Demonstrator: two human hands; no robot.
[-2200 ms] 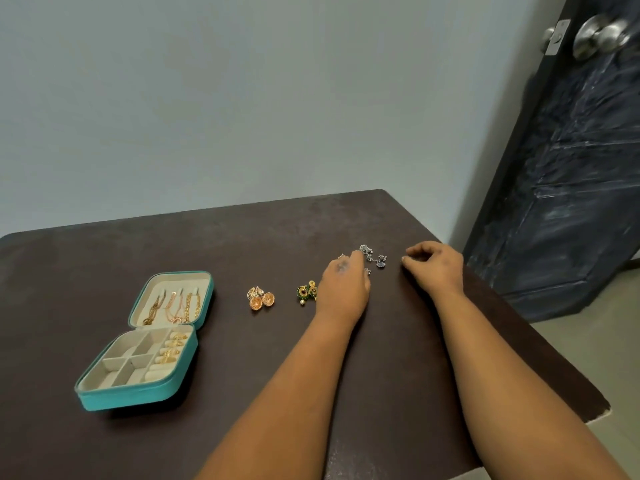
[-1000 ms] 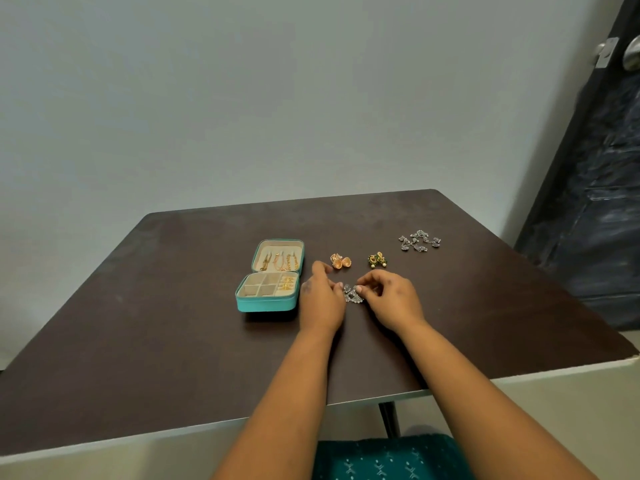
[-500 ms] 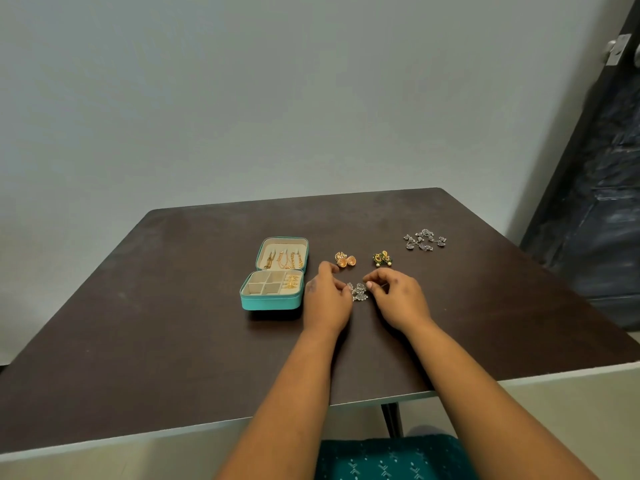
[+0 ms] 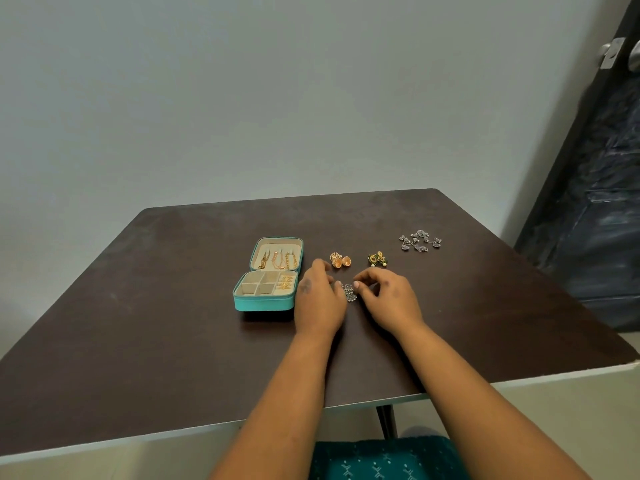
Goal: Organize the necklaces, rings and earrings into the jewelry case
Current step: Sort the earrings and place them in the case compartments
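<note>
Silver earrings (image 4: 349, 292) pinched between both hands (image 4: 320, 299) (image 4: 389, 299) — teal jewelry case (image 4: 265, 289) open just left.

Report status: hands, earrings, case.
Left hand and right hand both pinching silver earrings. Jewelry case open, compartments free. Nothing in the way.

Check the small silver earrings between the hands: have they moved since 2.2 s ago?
Yes. The silver earrings left the far-right silver cluster and now lie nearer the jewelry case.

A dark brown tabletop (image 4: 138, 323) with a pale edge stands against a plain grey wall (image 4: 242, 98). At right, a dark door (image 4: 599, 202) carries a metal handle (image 4: 611, 53). Teal patterned fabric (image 4: 381, 460) shows below the tabletop.
</note>
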